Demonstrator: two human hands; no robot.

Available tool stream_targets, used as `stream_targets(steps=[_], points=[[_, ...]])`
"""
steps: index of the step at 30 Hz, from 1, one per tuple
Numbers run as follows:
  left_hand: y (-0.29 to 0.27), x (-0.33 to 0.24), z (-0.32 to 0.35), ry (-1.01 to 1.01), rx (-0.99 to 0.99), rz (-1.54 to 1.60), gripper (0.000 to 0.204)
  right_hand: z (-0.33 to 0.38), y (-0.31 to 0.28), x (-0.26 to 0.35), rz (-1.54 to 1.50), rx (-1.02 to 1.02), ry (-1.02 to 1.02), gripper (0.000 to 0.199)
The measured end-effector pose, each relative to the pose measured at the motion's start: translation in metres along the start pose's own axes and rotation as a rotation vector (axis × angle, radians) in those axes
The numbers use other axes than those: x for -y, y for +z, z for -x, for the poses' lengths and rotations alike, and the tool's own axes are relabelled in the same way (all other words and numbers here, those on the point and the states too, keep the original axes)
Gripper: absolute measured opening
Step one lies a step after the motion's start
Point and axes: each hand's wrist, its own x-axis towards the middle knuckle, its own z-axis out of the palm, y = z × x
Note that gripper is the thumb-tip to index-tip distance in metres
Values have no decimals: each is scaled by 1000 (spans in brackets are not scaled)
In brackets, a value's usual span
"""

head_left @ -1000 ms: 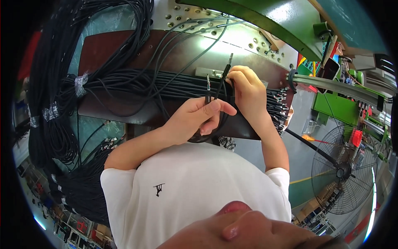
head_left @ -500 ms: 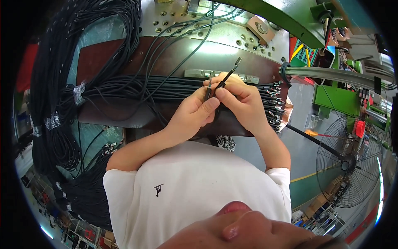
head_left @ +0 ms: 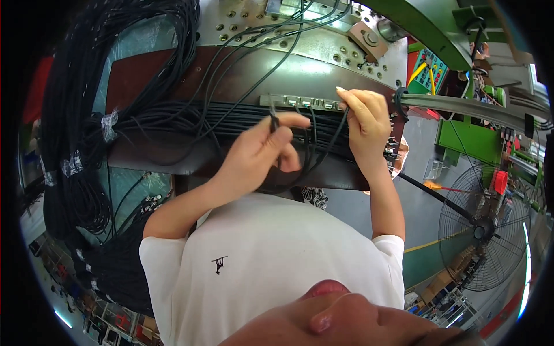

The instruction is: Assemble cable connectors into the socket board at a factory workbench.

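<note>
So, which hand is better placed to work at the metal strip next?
Probably the right hand: its fingertips appear at the right end of the metal strip. The left hand sits lower and further left, occupied with a dark cable.

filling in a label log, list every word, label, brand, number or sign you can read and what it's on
No words or numbers can be read.
White shirt: small dark emblem, no legible lettering.
Green panel, upper right: markings too small to read.
Black cables, far left: white flecks, too small to identify as print.
Metal strip near the right hand: no legible marking.
</note>
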Motion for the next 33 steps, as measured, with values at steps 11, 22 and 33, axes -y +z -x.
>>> stream_targets(steps=[11, 22, 33], points=[[-1, 3, -14, -242, 178, 651, 28, 6, 12, -9, -304, 210, 171, 18], [0, 3, -17, -307, 225, 682, 29, 0, 7, -21, -308, 331, 105, 20], [-21, -28, -3, -59, 194, -471, 25, -20, -58, -15, 229, 144, -272, 16]])
